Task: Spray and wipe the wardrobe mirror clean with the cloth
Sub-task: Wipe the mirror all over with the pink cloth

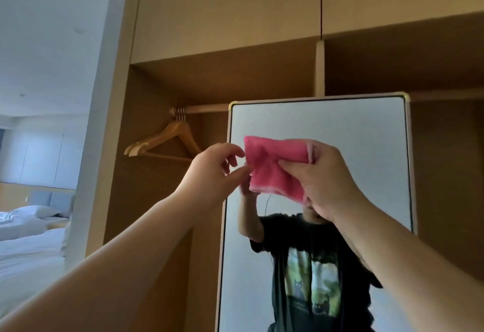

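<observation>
A tall mirror (340, 122) with a pale frame and brass corners stands in front of the open wooden wardrobe. Held up before its upper part is a folded pink cloth (272, 164). My right hand (322, 179) grips the cloth's right side between thumb and fingers. My left hand (214, 171) pinches the cloth's left edge with its fingertips. The mirror reflects a person in a black printed T-shirt with both arms raised. No spray bottle is in view.
Several wooden hangers (162, 140) hang on the wardrobe rail (207, 109) left of the mirror. Closed upper cabinet doors (230, 6) sit above. A bed with white bedding (28, 247) lies at the far left beyond a white wall.
</observation>
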